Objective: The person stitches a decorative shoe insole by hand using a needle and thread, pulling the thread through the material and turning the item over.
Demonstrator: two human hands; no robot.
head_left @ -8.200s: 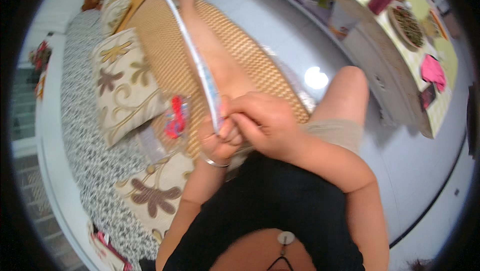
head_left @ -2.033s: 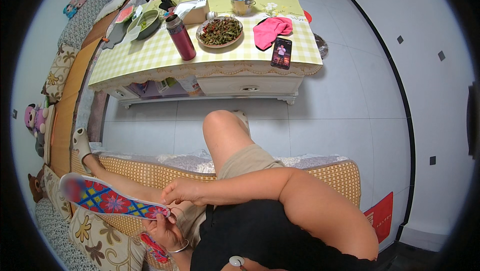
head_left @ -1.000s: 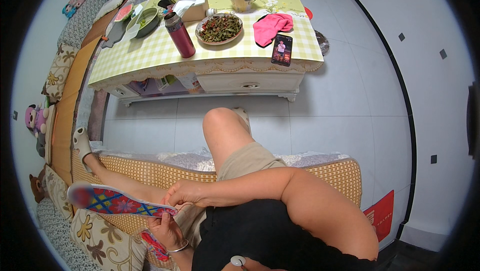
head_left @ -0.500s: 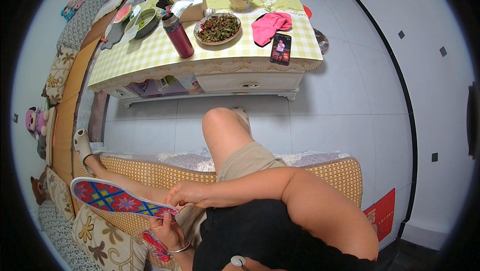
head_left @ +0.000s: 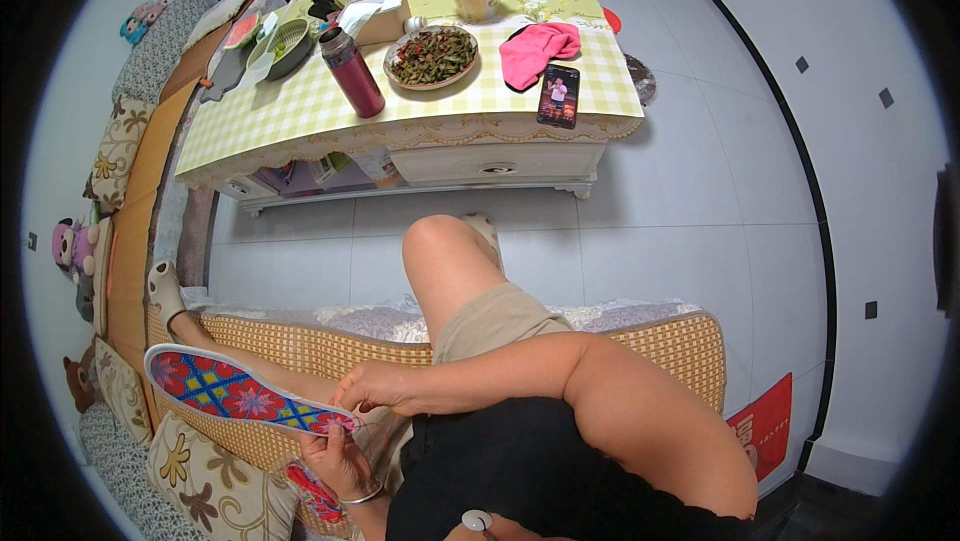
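Observation:
An embroidered insole (head_left: 235,391) with red, blue and yellow flower patterns and a white edge lies slantwise over my bent left leg. My left hand (head_left: 340,465), with a bracelet at the wrist, grips its narrow end from below, thumb on top. My right hand (head_left: 375,387) reaches across my body and is closed in a pinch at the upper edge of that end. What its fingertips hold is too small to make out. Fine loose thread (head_left: 362,425) shows by the fingers. A bundle of red and blue thread (head_left: 315,491) lies beside my left wrist.
I sit on a woven-mat sofa (head_left: 660,356) with a flowered cushion (head_left: 215,481). Ahead, a checked-cloth table (head_left: 280,111) bears a maroon flask (head_left: 352,76), a plate of dark food (head_left: 432,57), a pink cloth (head_left: 538,51) and a phone (head_left: 558,96). A red bag (head_left: 765,431) stands right.
The insole's broad end has shifted very slightly right and up toward level. My right hand stays pinched at its narrow end; my left hand keeps its grip.

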